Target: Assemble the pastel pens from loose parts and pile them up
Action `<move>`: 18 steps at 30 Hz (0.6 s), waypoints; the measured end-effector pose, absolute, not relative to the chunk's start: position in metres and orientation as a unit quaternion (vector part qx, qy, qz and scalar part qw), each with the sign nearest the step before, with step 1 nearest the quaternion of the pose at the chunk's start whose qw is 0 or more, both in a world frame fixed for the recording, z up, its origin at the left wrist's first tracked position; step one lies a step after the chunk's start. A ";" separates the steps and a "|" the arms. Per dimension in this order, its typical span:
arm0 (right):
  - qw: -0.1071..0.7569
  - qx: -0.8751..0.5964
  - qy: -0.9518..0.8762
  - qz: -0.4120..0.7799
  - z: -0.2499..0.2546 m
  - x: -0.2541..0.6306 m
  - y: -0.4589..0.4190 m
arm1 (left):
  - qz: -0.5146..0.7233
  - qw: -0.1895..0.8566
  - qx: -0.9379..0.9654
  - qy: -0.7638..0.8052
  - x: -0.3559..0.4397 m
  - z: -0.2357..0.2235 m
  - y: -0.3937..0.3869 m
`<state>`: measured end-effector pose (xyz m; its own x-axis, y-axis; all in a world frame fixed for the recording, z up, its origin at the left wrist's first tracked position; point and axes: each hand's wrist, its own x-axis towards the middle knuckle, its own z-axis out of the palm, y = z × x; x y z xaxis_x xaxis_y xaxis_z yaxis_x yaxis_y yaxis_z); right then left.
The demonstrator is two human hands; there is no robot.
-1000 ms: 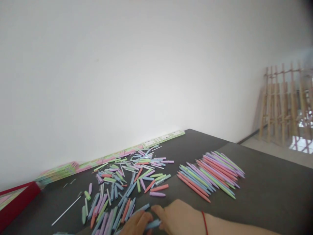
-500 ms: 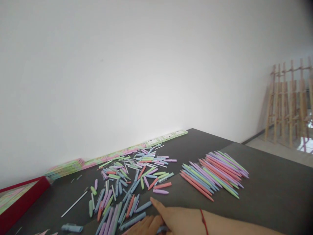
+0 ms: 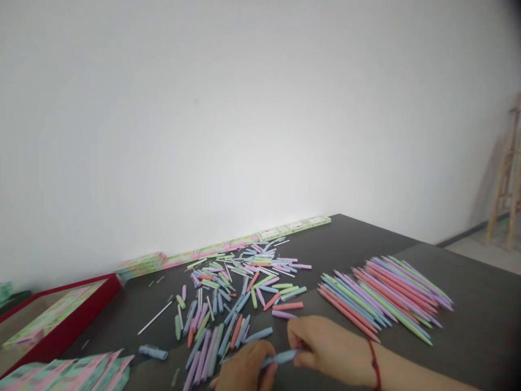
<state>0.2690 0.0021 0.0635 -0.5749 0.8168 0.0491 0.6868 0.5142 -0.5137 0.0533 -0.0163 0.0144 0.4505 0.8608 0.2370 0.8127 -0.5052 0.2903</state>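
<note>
Low in the head view, a light blue pen (image 3: 285, 356) spans the gap between my two hands. My left hand (image 3: 246, 368) is closed around its left end, partly cut off by the bottom edge. My right hand (image 3: 319, 342), below a red string bracelet, pinches the right end between thumb and fingers. Just beyond my hands lie loose pen parts (image 3: 223, 339) in blue, purple, coral and green. A purple pen piece (image 3: 284, 314) lies just past my right hand. To the right, several assembled pens (image 3: 386, 298) lie side by side in a slanted row.
A red box (image 3: 73, 320) with printed packs inside stands at the left. Printed pouches (image 3: 77, 372) are fanned out at the lower left, near a blue pen cap (image 3: 153, 352). Flat cartons (image 3: 293, 227) line the wall. A wooden easel (image 3: 504, 184) stands far right.
My hands have drawn apart, showing the blue pen between them, which was mostly hidden before. The view has turned left, bringing the pouches and more of the red box into sight.
</note>
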 end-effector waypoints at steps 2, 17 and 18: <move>0.157 -0.437 -0.852 0.241 0.063 0.268 0.003 | 0.192 0.071 0.852 0.481 0.051 0.014 -0.015; 0.222 -0.426 -0.789 0.383 0.046 0.263 0.012 | 0.232 0.125 0.822 0.504 0.051 0.013 -0.015; 0.229 -0.428 -0.785 0.384 0.047 0.262 0.011 | 0.230 0.135 0.819 0.509 0.052 0.014 -0.016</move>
